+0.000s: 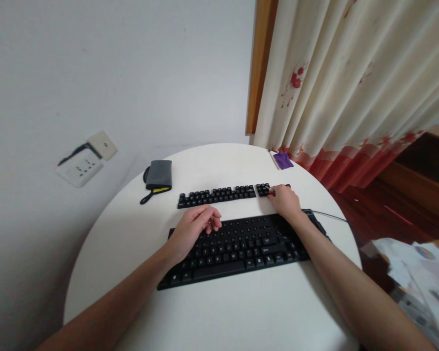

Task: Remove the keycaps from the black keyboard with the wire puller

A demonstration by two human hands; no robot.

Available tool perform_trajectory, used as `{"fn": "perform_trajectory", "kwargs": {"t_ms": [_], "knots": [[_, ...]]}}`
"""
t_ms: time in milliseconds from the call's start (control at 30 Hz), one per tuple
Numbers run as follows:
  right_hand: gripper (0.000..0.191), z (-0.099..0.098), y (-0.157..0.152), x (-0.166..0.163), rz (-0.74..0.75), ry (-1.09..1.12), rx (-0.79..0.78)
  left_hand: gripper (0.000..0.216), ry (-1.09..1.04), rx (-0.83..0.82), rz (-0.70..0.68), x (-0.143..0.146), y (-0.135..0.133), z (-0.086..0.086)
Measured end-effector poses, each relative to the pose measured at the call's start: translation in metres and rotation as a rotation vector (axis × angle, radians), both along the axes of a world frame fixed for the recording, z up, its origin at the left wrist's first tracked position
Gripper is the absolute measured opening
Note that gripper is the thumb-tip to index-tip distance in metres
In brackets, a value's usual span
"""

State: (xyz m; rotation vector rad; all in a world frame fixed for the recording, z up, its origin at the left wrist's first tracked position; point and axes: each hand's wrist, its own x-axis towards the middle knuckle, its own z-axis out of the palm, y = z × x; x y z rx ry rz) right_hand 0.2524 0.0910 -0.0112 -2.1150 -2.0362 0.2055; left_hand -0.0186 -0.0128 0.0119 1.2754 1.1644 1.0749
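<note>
A black keyboard [219, 268] lies across the white round table. Over its upper left part is my left hand [197, 225], fingers loosely bent; nothing shows in it. Behind the keyboard, loose black keycaps stand in a long block of rows [223, 195]. A smaller group of keycaps [262, 190] sits to the right of that block. My right hand [284, 200] is at this smaller group, its fingertips pinched together. A thin shiny bit shows at those fingertips, too small to name. The hand hides some of the keycaps there.
A grey pouch [159, 174] with a black loop and yellow edge lies at the table's left rear. A purple packet [283, 160] is at the back right. The keyboard's cable [329, 214] runs off rightward. Wall, curtain [314, 97] and papers [420, 273] surround the table [219, 317].
</note>
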Motion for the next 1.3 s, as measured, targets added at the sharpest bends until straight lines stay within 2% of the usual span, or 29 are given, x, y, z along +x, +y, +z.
{"fn": "perform_trajectory", "kwargs": {"t_ms": [133,300,467,567,767,933,1300], "knots": [[0.024,0.009,-0.003,0.005,-0.030,0.034,0.039,0.031,0.000,0.001,0.010,0.000,0.000,0.001],[0.049,0.030,-0.013,0.023,-0.011,0.301,0.172,0.032,0.009,0.004,0.015,-0.001,0.000,0.002],[0.055,0.047,-0.027,0.033,-0.005,0.439,0.229,0.032,0.023,0.005,0.016,-0.001,0.001,0.001],[0.058,0.054,-0.033,0.035,-0.020,0.404,0.185,0.032,0.032,0.002,0.022,-0.001,0.002,-0.001],[0.046,0.059,-0.039,0.043,0.097,0.281,0.036,0.034,0.049,0.003,0.012,-0.002,0.005,-0.006],[0.040,0.057,-0.038,0.047,0.125,0.206,-0.068,0.034,0.068,0.003,0.010,-0.004,0.006,-0.008],[0.037,0.063,-0.045,0.048,0.141,0.243,-0.177,0.034,0.060,-0.003,0.012,-0.003,0.006,-0.008]]}}
